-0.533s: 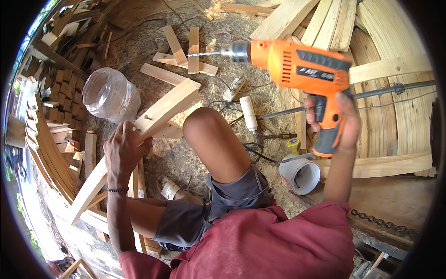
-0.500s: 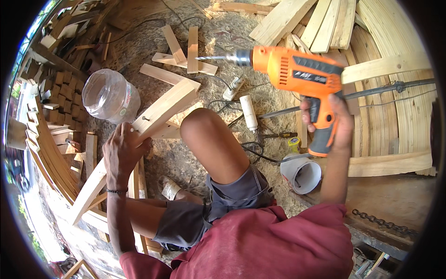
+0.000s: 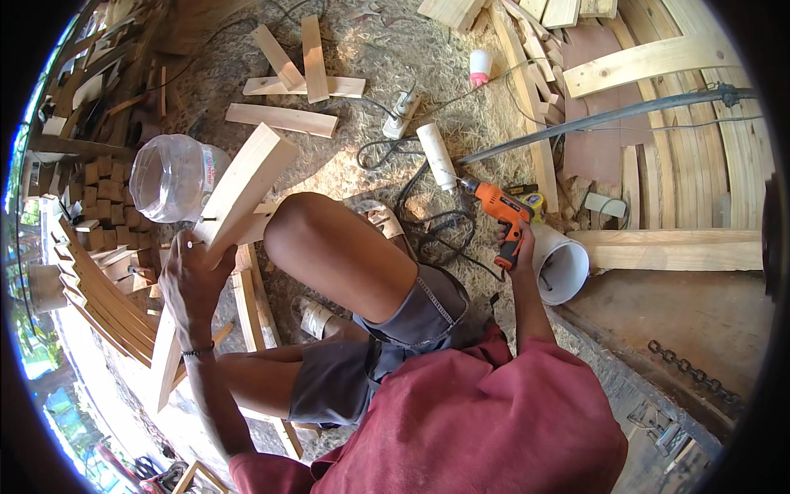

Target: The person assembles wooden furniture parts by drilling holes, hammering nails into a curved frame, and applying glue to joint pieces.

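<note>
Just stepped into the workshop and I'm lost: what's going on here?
A person sits on the sawdust-covered ground among wood offcuts. The left hand grips a long wooden plank propped at a slant beside the raised knee, and seems to pinch a small nail or screw against it. The right hand holds an orange drill low by a white bucket, away from the plank. A clear plastic jar lies just behind the plank.

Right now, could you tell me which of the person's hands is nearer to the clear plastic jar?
Left. The left hand rests on the wooden plank just below the clear plastic jar; the right hand holds the orange drill, far beyond the raised knee.
</note>
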`<act>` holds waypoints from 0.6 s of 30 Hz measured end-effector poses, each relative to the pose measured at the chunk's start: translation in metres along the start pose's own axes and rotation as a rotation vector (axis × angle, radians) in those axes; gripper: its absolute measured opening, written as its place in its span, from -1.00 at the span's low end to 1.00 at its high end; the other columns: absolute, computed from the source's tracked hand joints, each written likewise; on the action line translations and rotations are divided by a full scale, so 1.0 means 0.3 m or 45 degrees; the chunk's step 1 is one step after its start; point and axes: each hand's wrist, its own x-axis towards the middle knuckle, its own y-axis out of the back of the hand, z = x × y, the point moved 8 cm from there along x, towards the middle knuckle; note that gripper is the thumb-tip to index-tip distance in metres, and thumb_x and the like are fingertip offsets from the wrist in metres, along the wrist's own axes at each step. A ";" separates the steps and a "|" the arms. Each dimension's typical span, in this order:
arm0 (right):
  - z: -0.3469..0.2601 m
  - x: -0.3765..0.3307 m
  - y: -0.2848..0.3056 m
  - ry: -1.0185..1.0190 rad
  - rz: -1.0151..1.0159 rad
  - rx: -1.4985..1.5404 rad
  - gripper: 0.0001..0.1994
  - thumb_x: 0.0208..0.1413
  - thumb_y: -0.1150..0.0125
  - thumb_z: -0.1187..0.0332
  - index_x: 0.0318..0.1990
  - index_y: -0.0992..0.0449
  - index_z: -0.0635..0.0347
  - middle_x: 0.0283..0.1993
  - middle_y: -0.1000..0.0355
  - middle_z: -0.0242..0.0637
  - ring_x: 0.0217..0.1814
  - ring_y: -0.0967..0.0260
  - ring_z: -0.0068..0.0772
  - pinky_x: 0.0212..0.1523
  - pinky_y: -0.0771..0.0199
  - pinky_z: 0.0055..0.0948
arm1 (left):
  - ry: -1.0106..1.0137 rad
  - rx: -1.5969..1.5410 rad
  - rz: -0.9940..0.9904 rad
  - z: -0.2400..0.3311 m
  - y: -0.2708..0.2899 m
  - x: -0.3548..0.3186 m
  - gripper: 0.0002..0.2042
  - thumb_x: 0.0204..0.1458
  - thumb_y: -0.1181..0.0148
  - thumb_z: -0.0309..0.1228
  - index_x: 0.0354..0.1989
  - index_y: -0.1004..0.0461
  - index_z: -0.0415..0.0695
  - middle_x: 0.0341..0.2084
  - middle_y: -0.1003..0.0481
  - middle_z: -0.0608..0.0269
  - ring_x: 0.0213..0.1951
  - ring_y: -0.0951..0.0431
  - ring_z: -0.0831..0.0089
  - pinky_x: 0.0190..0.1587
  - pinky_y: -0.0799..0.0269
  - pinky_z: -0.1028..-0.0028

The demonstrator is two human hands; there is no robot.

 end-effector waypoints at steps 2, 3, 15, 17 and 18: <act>0.038 0.003 0.063 0.020 -0.007 0.100 -0.58 0.33 0.00 0.10 0.06 -0.36 0.33 -0.34 -0.43 -0.30 -0.42 -0.43 -0.50 -0.43 -0.54 -0.55 | 0.022 -0.022 -0.019 -0.005 -0.010 0.007 -0.53 -0.13 -0.47 -0.08 -0.33 -0.39 -0.19 -0.46 -0.47 0.02 -0.46 -0.55 0.04 -0.41 -0.45 0.12; 0.051 0.002 0.074 0.045 -0.039 0.125 -0.56 0.34 0.00 0.09 0.08 -0.33 0.34 -0.34 -0.42 -0.29 -0.43 -0.43 -0.50 -0.41 -0.56 -0.53 | 0.026 -0.058 0.007 -0.002 -0.004 0.006 -0.54 -0.12 -0.47 -0.11 -0.35 -0.36 -0.20 -0.49 -0.45 0.01 -0.47 -0.53 0.01 -0.41 -0.43 0.10; 0.187 0.109 0.173 0.041 -0.009 0.465 -0.55 0.36 -0.01 0.04 0.06 -0.32 0.33 -0.30 -0.42 -0.23 -0.37 -0.44 -0.43 -0.39 -0.58 -0.48 | -0.040 -0.010 0.047 0.000 -0.006 -0.003 -0.51 -0.14 -0.50 -0.12 -0.30 -0.34 -0.19 -0.50 -0.44 0.03 -0.41 -0.50 -0.02 -0.37 -0.41 0.07; 0.208 0.113 0.164 0.028 0.013 0.443 -0.55 0.36 0.00 0.02 0.03 -0.35 0.31 -0.31 -0.42 -0.25 -0.38 -0.45 -0.44 -0.41 -0.57 -0.49 | -0.002 -0.024 0.016 -0.020 -0.013 -0.010 -0.51 -0.15 -0.51 -0.12 -0.28 -0.36 -0.19 -0.50 -0.44 0.05 -0.41 -0.51 -0.01 -0.37 -0.41 0.08; 0.214 0.110 0.163 0.029 0.007 0.434 -0.55 0.36 -0.01 0.02 0.03 -0.36 0.31 -0.31 -0.43 -0.25 -0.38 -0.45 -0.43 -0.41 -0.57 -0.49 | 0.037 -0.043 0.003 -0.021 -0.014 -0.008 -0.51 -0.15 -0.51 -0.12 -0.27 -0.37 -0.18 -0.50 -0.45 0.05 -0.41 -0.51 0.00 -0.37 -0.42 0.09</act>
